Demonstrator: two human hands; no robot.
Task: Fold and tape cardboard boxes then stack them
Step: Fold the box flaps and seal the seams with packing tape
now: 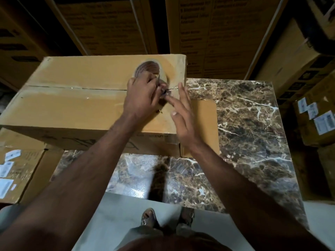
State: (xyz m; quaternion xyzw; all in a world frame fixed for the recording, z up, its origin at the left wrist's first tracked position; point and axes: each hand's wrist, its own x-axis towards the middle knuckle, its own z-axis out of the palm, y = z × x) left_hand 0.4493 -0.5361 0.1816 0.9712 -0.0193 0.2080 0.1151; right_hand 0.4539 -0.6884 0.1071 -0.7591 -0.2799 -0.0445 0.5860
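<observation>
the cardboard box [76, 98] lies on the marble table [244, 124], with more boxes [208, 33] stacked behind. the left hand [143, 98] grips the tape roll [150, 69] on top of the box. the right hand [183, 113] presses flat, fingers straight, on the box's end.

Tape roll [148, 69] on box [72, 105]

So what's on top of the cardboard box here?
On the cardboard box lies a tape roll, with clear tape along the centre seam. The left hand grips something small there; the right hand is open beside it. What it grips is hidden.
</observation>
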